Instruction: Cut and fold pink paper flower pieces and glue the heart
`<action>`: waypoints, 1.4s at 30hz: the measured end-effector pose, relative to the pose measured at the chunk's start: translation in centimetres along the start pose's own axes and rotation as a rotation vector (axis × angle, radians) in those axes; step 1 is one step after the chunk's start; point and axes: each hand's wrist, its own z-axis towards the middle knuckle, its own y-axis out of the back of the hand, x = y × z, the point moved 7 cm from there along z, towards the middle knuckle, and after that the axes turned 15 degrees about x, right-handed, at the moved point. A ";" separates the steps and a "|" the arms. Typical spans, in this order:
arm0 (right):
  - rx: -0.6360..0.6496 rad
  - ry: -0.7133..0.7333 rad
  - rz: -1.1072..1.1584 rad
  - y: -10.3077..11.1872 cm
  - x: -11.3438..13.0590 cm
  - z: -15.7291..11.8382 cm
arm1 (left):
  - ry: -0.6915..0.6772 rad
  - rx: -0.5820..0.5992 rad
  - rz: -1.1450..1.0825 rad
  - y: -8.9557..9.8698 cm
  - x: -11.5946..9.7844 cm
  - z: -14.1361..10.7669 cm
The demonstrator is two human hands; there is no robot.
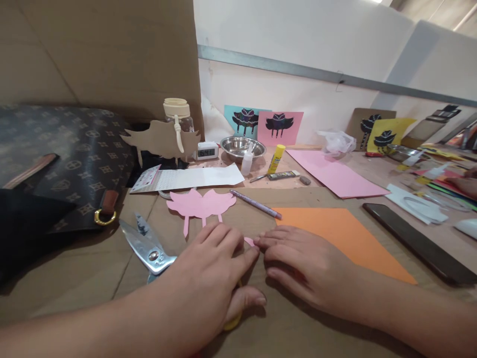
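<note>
My left hand (219, 271) lies over the handles of the scissors (154, 255), its thumb apart from the fingers. Part of a yellow handle shows beneath it, and the metal blades point away to the left, spread apart. A small pink paper piece (249, 241) shows between my hands, mostly hidden. My right hand (305, 261) has its fingers drawn together, the tips at that piece. Just beyond my left hand lies a pink paper cutout (203, 205) with a scalloped top and thin legs. An orange sheet (343, 236) extends beside and behind my right hand.
A purple pencil (257, 204) lies behind my hands. Farther back are a glue stick (276, 159), a white bottle (246, 163), a metal bowl (242, 147) and a pink sheet (335, 174). A dark bar (417, 241) lies right; a brown bag (74, 164) stands left. Another person's hand (467, 184) is far right.
</note>
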 end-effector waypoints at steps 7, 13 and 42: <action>-0.007 -0.005 -0.038 -0.3 -0.1 0.0 | -0.010 -0.026 0.019 -0.1 0.2 0.0; -0.100 0.006 -0.037 0.6 0.0 -0.7 | 0.009 0.021 0.010 -0.4 0.4 0.0; -0.130 -0.041 -0.081 1.5 0.5 -0.4 | -0.010 -0.007 0.015 -0.3 0.2 -0.3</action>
